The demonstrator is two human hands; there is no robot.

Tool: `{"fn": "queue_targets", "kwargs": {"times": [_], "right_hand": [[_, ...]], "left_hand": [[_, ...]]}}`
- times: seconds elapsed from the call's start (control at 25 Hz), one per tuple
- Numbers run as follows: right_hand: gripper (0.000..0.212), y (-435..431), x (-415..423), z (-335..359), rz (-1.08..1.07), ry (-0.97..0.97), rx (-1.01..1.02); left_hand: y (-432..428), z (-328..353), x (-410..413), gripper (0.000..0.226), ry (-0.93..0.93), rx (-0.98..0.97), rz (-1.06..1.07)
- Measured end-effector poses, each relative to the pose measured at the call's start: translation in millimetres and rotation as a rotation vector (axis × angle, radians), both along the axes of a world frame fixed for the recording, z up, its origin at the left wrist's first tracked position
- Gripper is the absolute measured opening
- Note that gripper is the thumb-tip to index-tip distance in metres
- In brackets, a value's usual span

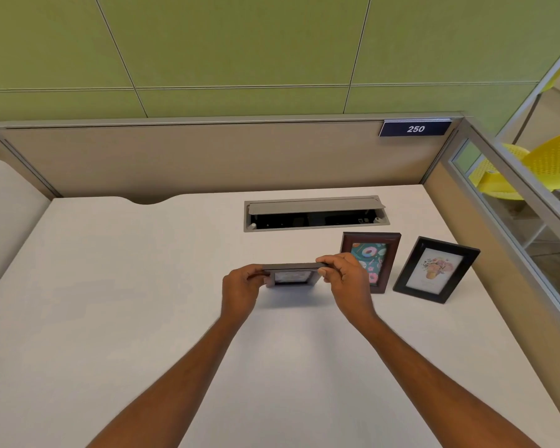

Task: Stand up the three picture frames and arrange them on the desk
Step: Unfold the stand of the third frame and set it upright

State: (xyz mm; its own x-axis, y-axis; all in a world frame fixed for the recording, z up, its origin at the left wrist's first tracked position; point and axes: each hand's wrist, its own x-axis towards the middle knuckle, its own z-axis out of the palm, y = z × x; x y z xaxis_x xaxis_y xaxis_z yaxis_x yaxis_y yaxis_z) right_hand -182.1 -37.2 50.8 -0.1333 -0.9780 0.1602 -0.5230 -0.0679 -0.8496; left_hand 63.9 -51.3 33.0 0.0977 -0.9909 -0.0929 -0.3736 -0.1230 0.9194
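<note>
Both hands hold a small dark-brown picture frame [292, 275] just above the white desk [126, 286], near its middle. My left hand [241, 291] grips the frame's left end. My right hand [345, 279] pinches its right end between thumb and fingers. The frame is seen almost edge-on from above, its picture facing me. To the right, a reddish-brown frame with a doughnut picture [377, 253] stands upright, partly hidden behind my right hand. Further right stands a black frame with a flower picture [435, 270], turned slightly left.
An open cable hatch [316, 213] is sunk into the desk behind the frames. Beige partition walls [207, 156] close the desk at the back and right, with a "250" sign [415, 128]. Yellow chairs [550, 163] show beyond the glass on the right.
</note>
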Motion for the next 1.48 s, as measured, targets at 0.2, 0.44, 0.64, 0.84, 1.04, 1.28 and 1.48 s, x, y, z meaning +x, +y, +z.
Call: {"fn": "queue_targets", "kwargs": {"times": [0.2,0.44,0.64,0.84,1.04,1.28,1.48], "right_hand": [[0.019,-6.2,-8.2,16.3,0.021,0.042,0.001],[0.020,-14.4,-13.1,30.4,0.012,0.024,-0.014],[0.018,-17.5,-9.7,27.7,-0.030,-0.112,0.094],[0.059,-13.0,-1.9,14.3,0.000,-0.356,0.491],[0.076,-12.8,7.6,-10.7,-0.007,-0.515,0.782],[0.091,-18.1,12.5,-20.5,-0.021,-0.672,0.887],[0.083,-24.2,16.9,-20.1,-0.033,-0.771,0.874]], "left_hand": [[-4.9,2.4,0.6,0.022,0.000,0.004,0.010],[-6.7,9.5,-4.0,0.018,0.150,0.099,0.037],[-4.9,8.5,-7.5,0.018,0.290,0.189,0.091],[-4.9,6.3,-4.4,0.017,0.303,0.220,0.128],[-6.0,4.9,-1.5,0.018,0.289,0.214,0.150],[-10.1,0.0,-0.6,0.022,0.243,0.220,0.163],[-14.9,-5.8,3.1,0.022,0.222,0.226,0.149]]}}
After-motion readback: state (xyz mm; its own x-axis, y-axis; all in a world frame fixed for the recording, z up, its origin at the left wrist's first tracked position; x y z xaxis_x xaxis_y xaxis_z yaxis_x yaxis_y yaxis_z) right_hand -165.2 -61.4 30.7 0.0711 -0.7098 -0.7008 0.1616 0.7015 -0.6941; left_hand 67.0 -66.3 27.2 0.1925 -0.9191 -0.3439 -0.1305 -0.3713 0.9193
